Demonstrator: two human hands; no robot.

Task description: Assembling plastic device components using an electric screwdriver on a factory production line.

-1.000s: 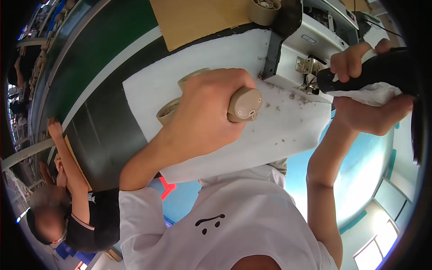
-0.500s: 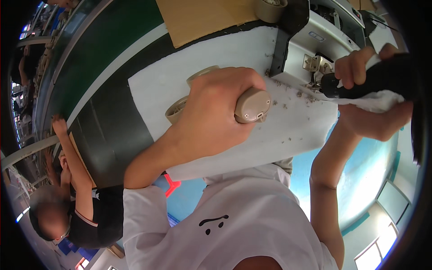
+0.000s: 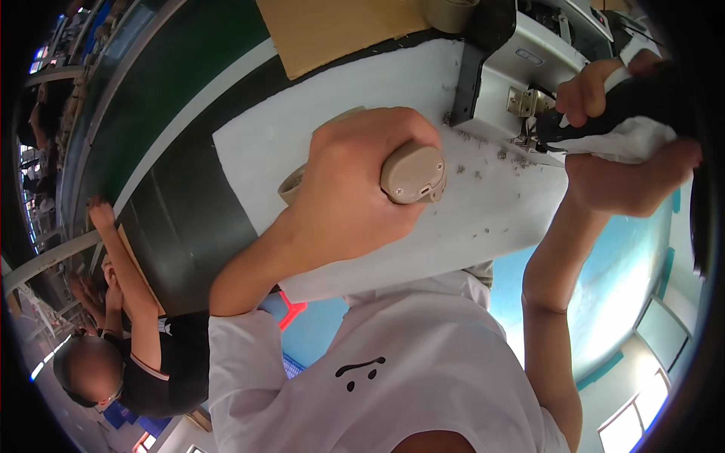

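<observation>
My left hand is wrapped round a beige plastic housing, its rounded end with small screws facing me. Behind that hand, another beige round part lies on the white sheet, mostly hidden. At the right, my right hand grips a black electric screwdriver with white cloth around it. The screwdriver's front end is at the metal outlet of a silver screw feeder; its exact contact I cannot make out.
Several tiny screws are scattered below the feeder. Brown cardboard and a beige cup-shaped part lie at the back. A green conveyor belt runs at the left. A co-worker in black sits at lower left.
My right hand and the screwdriver have shifted slightly up and left, closer to the feeder's outlet. My left hand has moved a little left with the housing, which is turned slightly.
</observation>
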